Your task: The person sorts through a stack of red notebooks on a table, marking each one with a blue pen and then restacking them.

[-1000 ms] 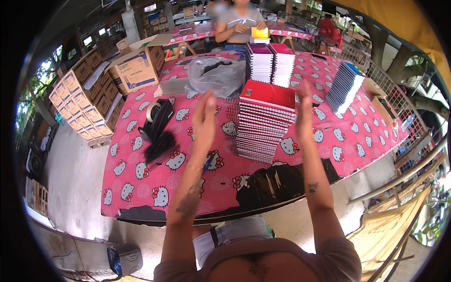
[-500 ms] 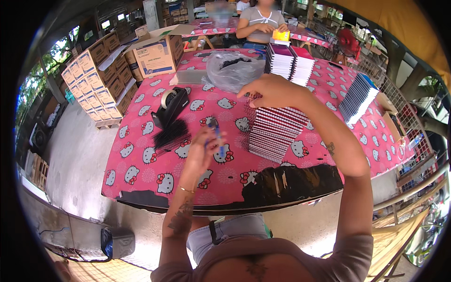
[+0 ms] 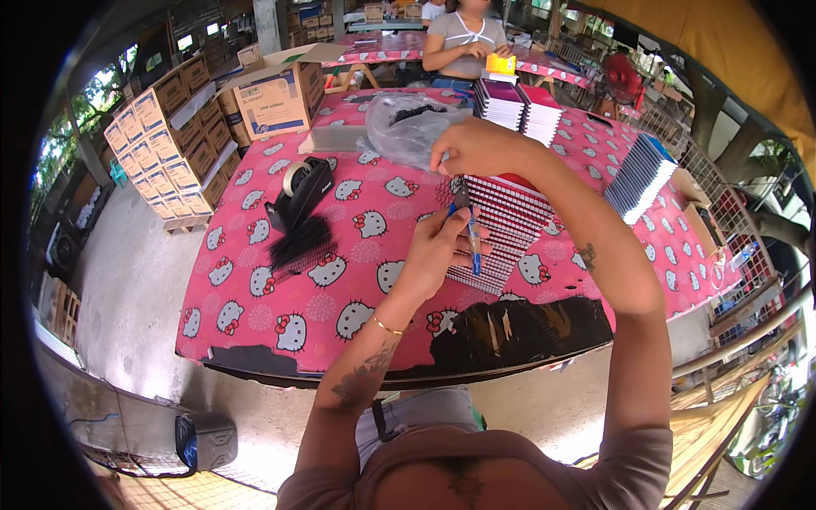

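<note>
Clock: read round red nbk stack (image 3: 510, 234) on counter (image 3: 353, 285), 12 = far side
L hand (image 3: 440, 246): fingers wrapped round handles of blue-handled pliers (image 3: 461, 201)
Pliers: at stack's upper L corner; long axis approx 11 to 5, nose up twd 11–12 by R hand fingertips, handles down twd 5–6; can't tell if nose grips anything
R hand (image 3: 476, 149): over stack's upper L corner, fingers curled, tips down; can't tell if they pinch anything
Stack: spiral spines face 6–7, top spine edge runs approx 10 to 4
Near edge: at 6, w/ torn black strip (image 3: 535, 333) along it
Room: pink cover shows 7–9, out to black wire bundle (image 3: 303, 244) and tape dispenser (image 3: 321, 185)
Far things: plastic bag (image 3: 406, 132) near at 10–11, purple nbks (image 3: 499, 104) at 12, blue nbks (image 3: 642, 180) well apart at 2
</note>
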### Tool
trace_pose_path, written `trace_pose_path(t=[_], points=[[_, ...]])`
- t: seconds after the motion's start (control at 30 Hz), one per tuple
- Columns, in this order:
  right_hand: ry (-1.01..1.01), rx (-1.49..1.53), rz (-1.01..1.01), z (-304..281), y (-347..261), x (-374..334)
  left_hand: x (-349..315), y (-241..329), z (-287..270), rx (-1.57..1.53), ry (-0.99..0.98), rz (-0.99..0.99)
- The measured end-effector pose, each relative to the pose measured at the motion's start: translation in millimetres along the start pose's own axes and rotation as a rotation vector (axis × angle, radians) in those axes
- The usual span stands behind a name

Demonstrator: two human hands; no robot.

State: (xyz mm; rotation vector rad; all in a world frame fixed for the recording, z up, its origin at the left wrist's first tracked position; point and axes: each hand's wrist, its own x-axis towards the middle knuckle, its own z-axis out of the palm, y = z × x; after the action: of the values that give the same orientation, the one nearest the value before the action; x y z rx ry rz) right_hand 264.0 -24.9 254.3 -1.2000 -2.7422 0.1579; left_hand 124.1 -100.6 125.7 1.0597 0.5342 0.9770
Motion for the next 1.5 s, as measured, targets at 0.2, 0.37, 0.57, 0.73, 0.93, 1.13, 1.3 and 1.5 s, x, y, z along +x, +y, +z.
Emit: trace_pose_path(t=[0.2, 0.37, 0.57, 0.73, 0.93, 1.13, 1.3, 1.5], points=[[0.045, 0.027, -0.014, 0.1, -1.0, -2.7, 3.5, 4.1, 3.8, -0.021, 0.01, 0.007], [0.067, 0.033, 0.005, -0.3, -4.8, -5.0, 4.2, -2.1, 5.4, 0.053, -0.003, 0.061], [0.164, 0.076, 0.083, 2.7, -5.5, -8.9, -10.7, -6.2, 14.3, 0.072, 0.018, 0.007], [0.008, -0.011, 0.051, 1.7, -10.1, -3.3, -0.1, -4.0, 8.0, 0.02, 0.083, 0.004], [-0.006, -0.038, 0.046, 5.2, -7.1, -2.4, 1.2, -3.8, 7.9, -0.014, 0.078, 0.012], [-0.019, 0.022, 0.027, 7.9, 0.2, -3.3, -1.8, -2.3, 8.6, 0.019, 0.062, 0.009], [-0.035, -0.021, 0.024, 5.2, -2.8, -2.4, -1.6, -0.1, 6.6, 0.054, 0.055, -0.022], [-0.05, -0.023, 0.052, 3.9, -6.7, -1.7, 2.0, -2.5, 4.7, 0.065, 0.068, -0.007]])
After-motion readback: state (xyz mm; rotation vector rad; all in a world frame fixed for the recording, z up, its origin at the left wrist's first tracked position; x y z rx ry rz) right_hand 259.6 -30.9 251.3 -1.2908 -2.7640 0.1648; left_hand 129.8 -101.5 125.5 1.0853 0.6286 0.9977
